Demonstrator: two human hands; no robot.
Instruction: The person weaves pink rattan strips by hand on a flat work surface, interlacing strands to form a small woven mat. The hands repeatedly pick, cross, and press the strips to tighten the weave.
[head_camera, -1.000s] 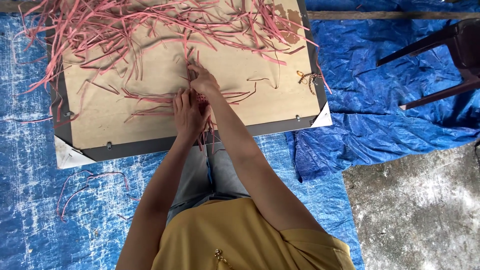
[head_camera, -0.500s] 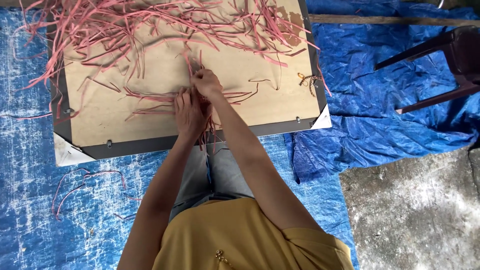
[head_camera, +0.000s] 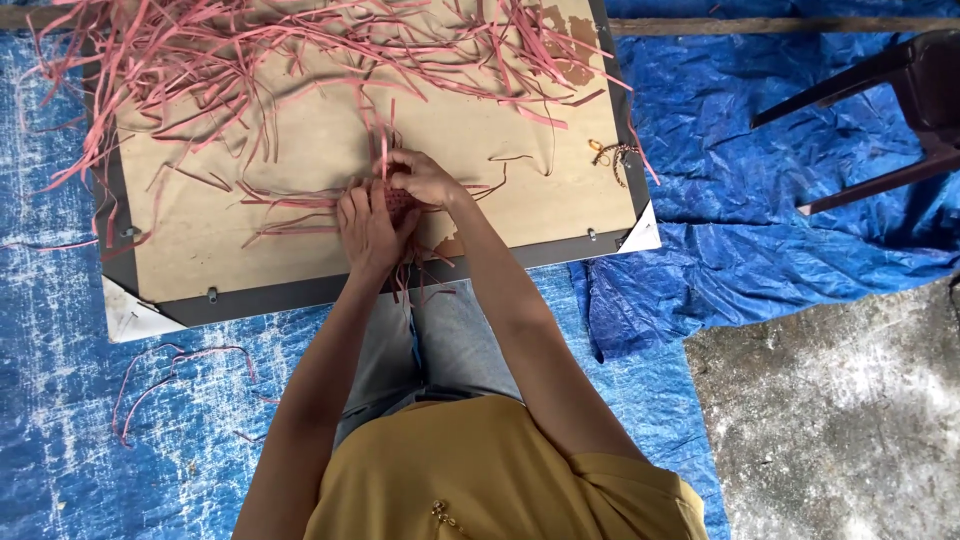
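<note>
The landmark here is the flat, pale wooden board (head_camera: 300, 170) with a dark grey frame, lying on the blue plastic tarpaulin (head_camera: 760, 250). At the near middle of that board both hands meet over a small reddish-pink woven patch of strips (head_camera: 401, 203). The left hand (head_camera: 367, 228) lies palm down just on the near-left side of the patch, fingers curled narrow and pressing its edge against the board. The right hand (head_camera: 425, 178) sits at the far-right side of the patch, its fingertips pinched tight on one thin pink strip (head_camera: 383, 135) that stands up towards the far edge of the board. Loose ends trail out left and right from the patch, and a few hang over the board's near edge

Judging by this, the step in hand looks like interlacing: one hand pins the finished weave while the other draws a strand through. The next move would call for keeping the patch pressed flat, pulling the held strip snug without tearing it, and then picking a fresh one

The big tangled heap of long pink strips (head_camera: 250, 50) covers the far part of the board and spills off its far-left corner. A small brownish metal clip-like object (head_camera: 610, 155), too small to identify, lies near the board's right edge. A few stray strips (head_camera: 180, 375) lie on the tarpaulin off the near-left corner. Dark chair legs (head_camera: 880, 130) stand well apart, right of the board, and bare grey concrete floor (head_camera: 840, 420) shows beyond the near-right corner
</note>
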